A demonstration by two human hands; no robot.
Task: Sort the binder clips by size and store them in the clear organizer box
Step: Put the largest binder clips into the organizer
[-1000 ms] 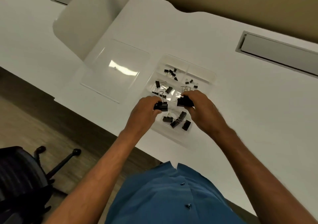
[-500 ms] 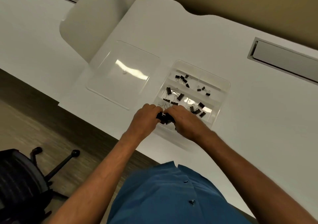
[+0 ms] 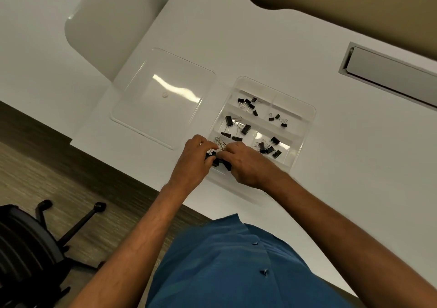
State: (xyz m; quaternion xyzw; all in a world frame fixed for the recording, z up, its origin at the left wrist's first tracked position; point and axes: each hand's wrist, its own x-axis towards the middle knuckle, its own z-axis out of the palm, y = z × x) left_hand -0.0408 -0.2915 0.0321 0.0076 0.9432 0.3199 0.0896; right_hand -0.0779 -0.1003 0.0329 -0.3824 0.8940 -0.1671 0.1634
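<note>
White desk [image 3: 307,47] over wood floor [image 3: 71,177]; both hands [image 3: 194,163] [image 3: 248,163] grip large binder clips [image 3: 218,159].

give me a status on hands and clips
Left hand and right hand both grip large binder clips over organizer box near compartment. Nothing blocking.

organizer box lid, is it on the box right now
No, the clear lid lies flat on the white desk to the left of the open organizer box.
</note>
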